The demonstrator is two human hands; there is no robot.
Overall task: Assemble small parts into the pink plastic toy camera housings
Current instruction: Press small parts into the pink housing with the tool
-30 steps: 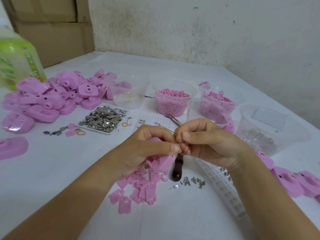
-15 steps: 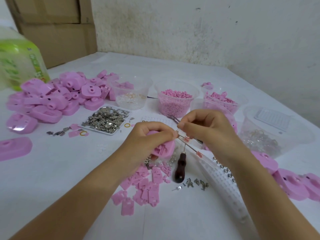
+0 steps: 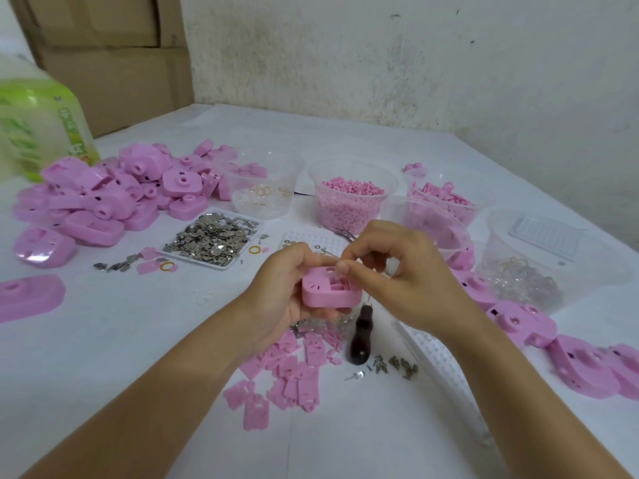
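My left hand (image 3: pixel 280 288) grips a pink toy camera housing (image 3: pixel 328 294) just above the table's middle, its open inner side turned up toward me. My right hand (image 3: pixel 397 271) hovers over the housing from the right, its thumb and forefinger pinched together at the housing's top edge. What they pinch is too small to make out. Flat pink plates (image 3: pixel 290 371) lie scattered on the table below my hands. A dark-handled tool (image 3: pixel 359 340) lies beside them, with small metal clips (image 3: pixel 394 364) next to it.
A heap of pink housings (image 3: pixel 103 195) fills the left side; more housings (image 3: pixel 587 361) lie at the right. A white tray of metal pieces (image 3: pixel 211 236) and several clear cups (image 3: pixel 352 198) of parts stand behind my hands. A white grid tray (image 3: pixel 446 368) sits at the right.
The housing was tilted away and is now turned with its open side up. The tweezers seen in my right hand half a second ago no longer show; its fingers now pinch at the housing's top.
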